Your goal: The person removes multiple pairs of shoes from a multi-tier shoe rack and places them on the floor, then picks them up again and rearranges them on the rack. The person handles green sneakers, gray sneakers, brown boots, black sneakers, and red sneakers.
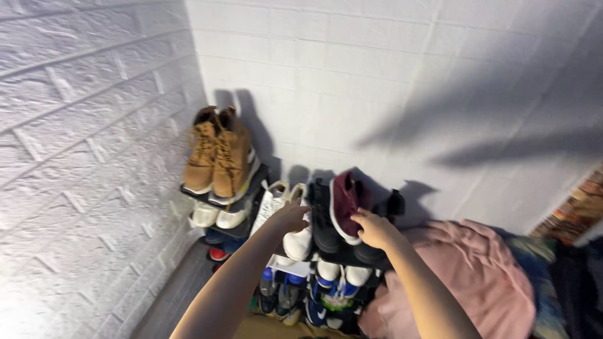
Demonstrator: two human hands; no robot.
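Note:
A black shoe rack (352, 257) stands in a white brick corner. My left hand (290, 218) rests on a white shoe (296, 243) on the upper shelf, fingers bent over its top. My right hand (375, 229) grips the heel end of a maroon shoe (345, 199) with a white sole, which lies beside a black shoe (323, 226). A pair of tan lace-up boots (218, 157) stands on the raised left part of the rack, apart from both hands.
White shoes (220, 216) sit under the boots. Blue and white sneakers (326, 292) fill the lower shelf. A pink cloth heap (477, 282) lies right of the rack. White walls (81, 157) close in on the left and behind.

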